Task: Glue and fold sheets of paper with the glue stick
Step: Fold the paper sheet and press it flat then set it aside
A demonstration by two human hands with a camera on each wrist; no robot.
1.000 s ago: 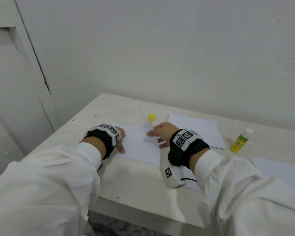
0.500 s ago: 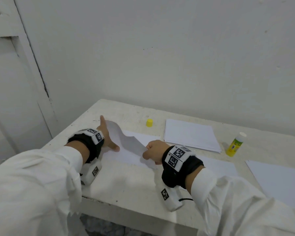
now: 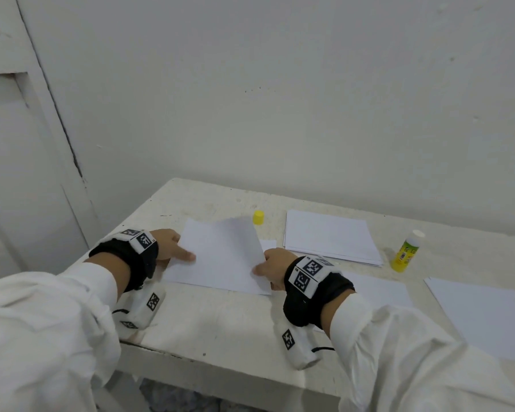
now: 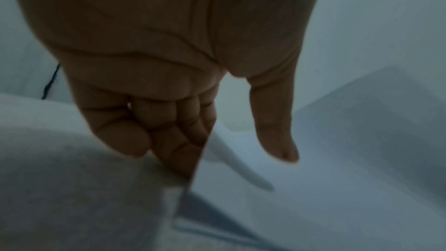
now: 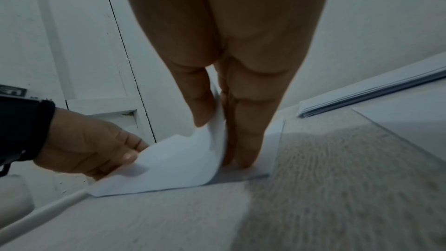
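A white sheet of paper (image 3: 223,254) lies in front of me on the table (image 3: 220,322), bowed up a little, with a lower layer (image 5: 241,177) showing beneath its right side. My left hand (image 3: 185,254) pinches its left edge, thumb (image 4: 277,136) on top and fingers (image 4: 144,131) under. At the right edge my right hand (image 3: 260,267) pinches the sheet (image 5: 173,169) between thumb and fingers. The yellow glue stick (image 3: 405,251) stands uncapped at the right, away from both hands. Its yellow cap (image 3: 258,217) sits just behind the sheet.
A stack of white paper (image 3: 327,236) lies behind my right hand. One sheet (image 3: 378,289) lies under my right wrist and another (image 3: 482,316) at the far right. The wall runs close behind the table, and the table's front edge (image 3: 220,361) is near my forearms.
Half a second ago the sheet stood curled up between my hands. It has come down almost flat, and my left thumb now lies on top of it.
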